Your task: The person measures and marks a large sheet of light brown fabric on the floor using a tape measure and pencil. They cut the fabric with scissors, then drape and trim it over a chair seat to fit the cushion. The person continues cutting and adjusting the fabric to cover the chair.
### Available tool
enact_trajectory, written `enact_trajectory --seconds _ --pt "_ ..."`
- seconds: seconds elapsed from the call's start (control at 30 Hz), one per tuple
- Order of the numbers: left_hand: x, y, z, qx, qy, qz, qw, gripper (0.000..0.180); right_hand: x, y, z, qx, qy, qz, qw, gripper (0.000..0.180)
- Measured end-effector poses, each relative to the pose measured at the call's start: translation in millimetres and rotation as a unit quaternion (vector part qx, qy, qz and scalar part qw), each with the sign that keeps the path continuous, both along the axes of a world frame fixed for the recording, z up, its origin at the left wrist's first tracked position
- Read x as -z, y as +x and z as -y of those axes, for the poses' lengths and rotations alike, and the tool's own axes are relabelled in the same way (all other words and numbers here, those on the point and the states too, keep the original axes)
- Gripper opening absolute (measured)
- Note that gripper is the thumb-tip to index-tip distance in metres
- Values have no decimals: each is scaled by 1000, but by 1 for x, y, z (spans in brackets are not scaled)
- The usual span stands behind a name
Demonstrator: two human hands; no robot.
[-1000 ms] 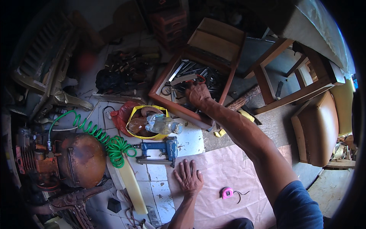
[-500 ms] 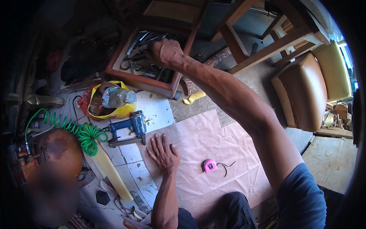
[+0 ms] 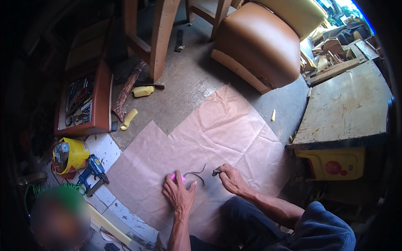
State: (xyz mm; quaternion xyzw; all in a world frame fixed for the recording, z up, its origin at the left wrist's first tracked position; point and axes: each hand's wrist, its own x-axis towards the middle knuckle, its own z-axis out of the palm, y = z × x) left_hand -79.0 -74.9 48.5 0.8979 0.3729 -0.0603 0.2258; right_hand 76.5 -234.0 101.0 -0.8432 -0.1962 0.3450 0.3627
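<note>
My left hand (image 3: 179, 193) is closed over a pink tape measure (image 3: 177, 178), its fingers covering most of the case. A thin dark strap (image 3: 197, 172) curls from beside the case across the creased pinkish-brown sheet (image 3: 146, 167) on the floor. Just right of the strap, my right hand (image 3: 231, 179) pinches a short dark stick-like tool (image 3: 216, 172) above the sheet. Its exact kind is too small to tell, and the fingers hide one end.
A blue staple gun (image 3: 95, 172) lies left of the sheet, near a yellow bucket-like container (image 3: 75, 154). Behind them stands a drawer-like box (image 3: 99, 100) with several tools. A brown padded chair (image 3: 261, 46) stands beyond, and a worn board (image 3: 343, 108) lies at right.
My right hand has come back from the tool box to the sheet, now with a dark stick-like tool. My left hand has moved onto the tape measure. The view has swung right.
</note>
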Motion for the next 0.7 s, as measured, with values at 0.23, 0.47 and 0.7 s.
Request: enact_trajectory --seconds 0.23,0.47,0.7 --pt "-16 1 17 -147 -399 158 891 47 -8 -9 45 38 1 -261 964 43" --pt "-88 10 67 -305 -644 185 677 48 -21 -18 36 -8 188 -335 923 41" --pt "-90 13 81 -334 -639 253 645 45 -23 -6 46 50 196 -299 933 30"
